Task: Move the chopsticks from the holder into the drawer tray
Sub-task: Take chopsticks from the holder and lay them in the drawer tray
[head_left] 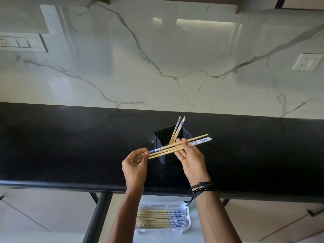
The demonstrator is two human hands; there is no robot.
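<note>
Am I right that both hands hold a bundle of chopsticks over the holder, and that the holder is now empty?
Not quite: the head view shows the holder is not empty; a few chopsticks stand in it. Both hands, left and right, do hold the bundle.

1. Three chopsticks (pixel 175 147) are lying across the two hands, the left hand (pixel 135 166) and the right hand (pixel 192 159).
2. Three more chopsticks (pixel 177 131) are standing in one dark holder (pixel 163 148).
3. About ten chopsticks (pixel 161 218), too packed for an exact count, are lying in one white tray (pixel 187 210).
4. Several wristbands (pixel 203 187) are circling the right wrist.
</note>
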